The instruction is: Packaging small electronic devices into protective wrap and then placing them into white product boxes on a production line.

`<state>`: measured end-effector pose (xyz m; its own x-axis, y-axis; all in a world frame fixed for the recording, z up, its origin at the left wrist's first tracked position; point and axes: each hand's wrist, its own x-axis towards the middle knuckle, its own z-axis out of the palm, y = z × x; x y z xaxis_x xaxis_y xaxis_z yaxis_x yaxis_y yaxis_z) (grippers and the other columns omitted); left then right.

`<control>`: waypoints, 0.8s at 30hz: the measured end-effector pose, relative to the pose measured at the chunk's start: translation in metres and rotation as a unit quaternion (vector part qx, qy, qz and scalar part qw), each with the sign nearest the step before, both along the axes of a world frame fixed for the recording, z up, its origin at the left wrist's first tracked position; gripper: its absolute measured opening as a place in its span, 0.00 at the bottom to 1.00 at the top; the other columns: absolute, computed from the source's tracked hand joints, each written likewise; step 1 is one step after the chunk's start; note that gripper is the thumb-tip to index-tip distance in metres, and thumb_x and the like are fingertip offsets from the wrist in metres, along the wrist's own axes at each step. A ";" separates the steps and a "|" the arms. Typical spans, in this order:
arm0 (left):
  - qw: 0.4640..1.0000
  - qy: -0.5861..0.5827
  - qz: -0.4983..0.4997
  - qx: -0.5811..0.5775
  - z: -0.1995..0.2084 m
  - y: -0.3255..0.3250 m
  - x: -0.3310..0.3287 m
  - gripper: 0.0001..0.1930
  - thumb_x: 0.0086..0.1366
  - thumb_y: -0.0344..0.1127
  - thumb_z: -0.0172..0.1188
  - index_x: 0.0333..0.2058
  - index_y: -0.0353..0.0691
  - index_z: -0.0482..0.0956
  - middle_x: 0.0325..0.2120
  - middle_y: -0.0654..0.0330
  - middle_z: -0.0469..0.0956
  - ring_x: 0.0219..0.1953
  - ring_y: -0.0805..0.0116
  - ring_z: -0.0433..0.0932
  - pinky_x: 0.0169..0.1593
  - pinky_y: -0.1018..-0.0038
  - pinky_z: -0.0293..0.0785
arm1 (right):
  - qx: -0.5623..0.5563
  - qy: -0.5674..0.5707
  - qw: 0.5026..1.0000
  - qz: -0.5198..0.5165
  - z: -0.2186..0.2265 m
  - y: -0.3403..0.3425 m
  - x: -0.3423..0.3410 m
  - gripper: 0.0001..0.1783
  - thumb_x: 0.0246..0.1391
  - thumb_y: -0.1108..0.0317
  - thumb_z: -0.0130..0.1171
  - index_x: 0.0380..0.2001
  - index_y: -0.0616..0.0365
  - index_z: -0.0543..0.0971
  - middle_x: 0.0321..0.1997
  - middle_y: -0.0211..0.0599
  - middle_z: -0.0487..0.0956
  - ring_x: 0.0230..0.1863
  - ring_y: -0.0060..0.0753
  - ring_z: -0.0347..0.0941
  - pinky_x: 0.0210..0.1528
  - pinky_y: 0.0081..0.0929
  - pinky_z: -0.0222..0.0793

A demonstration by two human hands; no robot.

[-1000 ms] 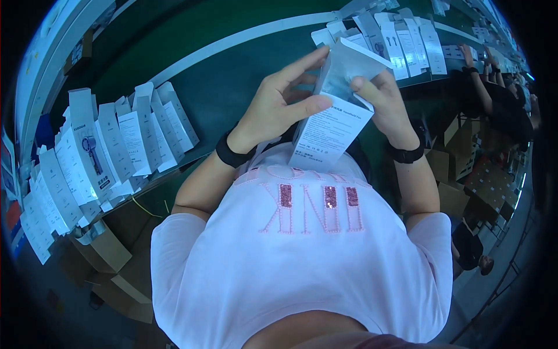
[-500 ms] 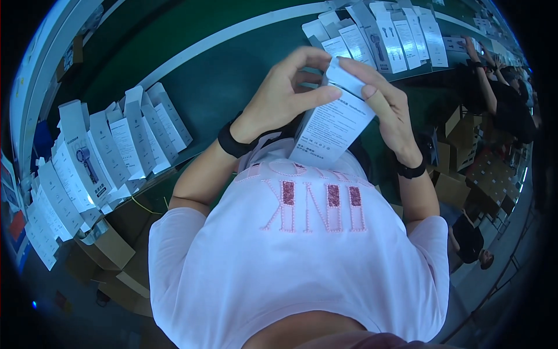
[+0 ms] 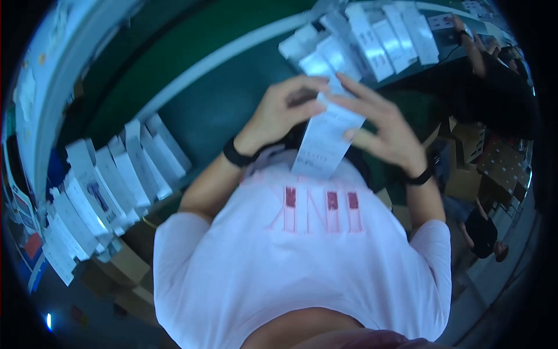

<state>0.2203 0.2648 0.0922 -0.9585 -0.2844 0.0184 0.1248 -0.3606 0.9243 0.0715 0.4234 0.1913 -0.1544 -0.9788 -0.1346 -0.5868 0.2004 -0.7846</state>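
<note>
A slim white carton (image 3: 328,139) with printed text stands tilted in front of my chest, its lower end against my shirt. My left hand (image 3: 286,110) grips its upper left edge, thumb on the near face and fingers at the top end. Over the carton's upper right part is my right hand (image 3: 386,125), fingers stretched apart and slightly blurred. Its fingers reach across the top flap, and the thumb is by the right edge. Whether the top is fully closed I cannot tell.
On the green work surface (image 3: 224,84) a row of white cartons (image 3: 104,186) leans at left, and another (image 3: 372,43) stands far right. Brown cardboard boxes (image 3: 119,259) lie below at left, with more boxes (image 3: 465,174) at right. A person in black (image 3: 482,87) is at far right.
My right hand has loosened from the carton's top and spread its fingers. The carton has turned a little, showing a narrower face. The person at far right has leaned closer.
</note>
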 end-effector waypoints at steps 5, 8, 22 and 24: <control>0.989 -0.063 -0.115 -0.062 -0.001 -0.024 -0.029 0.26 0.62 0.37 0.59 0.57 0.35 0.67 0.58 0.54 0.66 0.60 0.62 0.65 0.61 0.67 0.61 | 0.010 -0.155 0.975 -0.157 -0.025 0.016 -0.023 0.28 0.46 0.66 0.66 0.54 0.56 0.74 0.59 0.47 0.67 0.64 0.43 0.59 0.64 0.35 0.54; 0.950 -0.130 0.004 -0.282 0.005 -0.092 -0.065 0.26 0.62 0.39 0.60 0.57 0.41 0.68 0.58 0.54 0.67 0.59 0.62 0.65 0.59 0.66 0.64 | -0.101 -0.048 0.975 -0.193 0.009 0.033 -0.076 0.30 0.42 0.67 0.69 0.51 0.61 0.75 0.53 0.40 0.71 0.55 0.33 0.66 0.58 0.29 0.60; 0.393 -0.088 -0.055 -0.914 -0.154 -0.180 -0.381 0.50 0.48 0.45 0.68 0.66 0.54 0.47 0.66 0.49 0.48 0.68 0.45 0.45 0.68 0.49 0.41 | -0.025 0.319 0.826 -0.463 -0.177 0.135 -0.583 0.36 0.46 0.53 0.65 0.58 0.53 0.70 0.50 0.54 0.73 0.52 0.46 0.71 0.51 0.35 0.68; 0.296 -0.022 -0.204 -0.933 -0.148 -0.177 -0.397 0.53 0.47 0.44 0.69 0.67 0.56 0.42 0.67 0.52 0.44 0.69 0.51 0.41 0.67 0.46 0.41 | 0.029 0.354 0.841 -0.409 -0.229 0.139 -0.602 0.38 0.45 0.54 0.66 0.58 0.60 0.68 0.43 0.55 0.78 0.45 0.44 0.75 0.48 0.33 0.69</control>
